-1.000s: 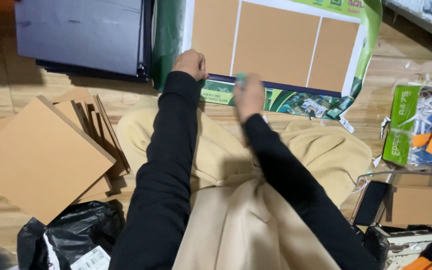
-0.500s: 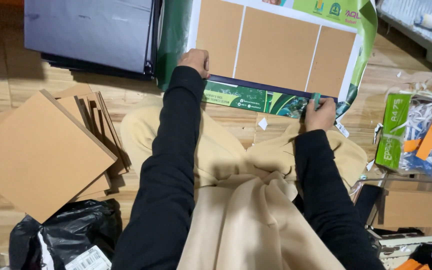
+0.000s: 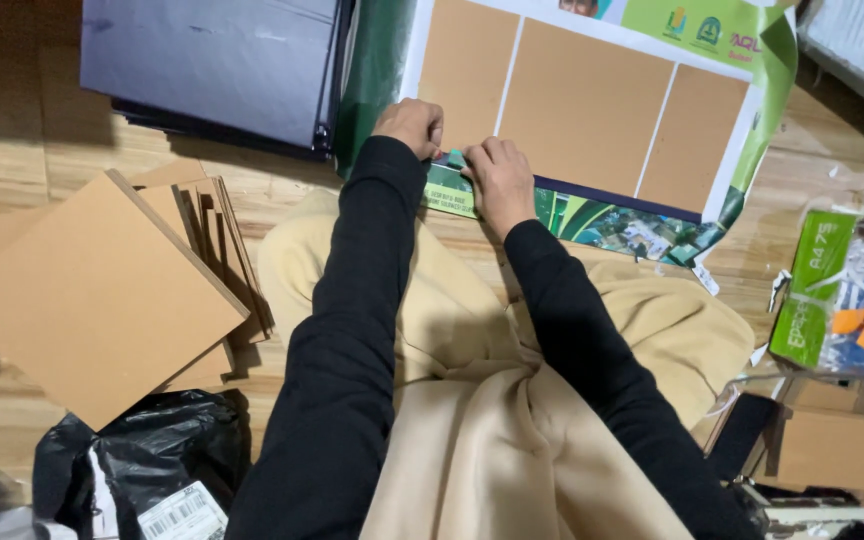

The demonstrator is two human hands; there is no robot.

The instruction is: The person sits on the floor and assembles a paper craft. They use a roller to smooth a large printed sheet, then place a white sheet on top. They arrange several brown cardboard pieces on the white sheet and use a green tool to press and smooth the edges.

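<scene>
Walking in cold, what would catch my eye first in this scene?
First, the two hands in black sleeves, the left hand and right hand close together, pressing the near edge of a green printed sheet with three brown cardboard panels laid on it. Left of the person's lap sits a stack of brown boards on the wooden floor, with a dark folder pile beyond it.
</scene>
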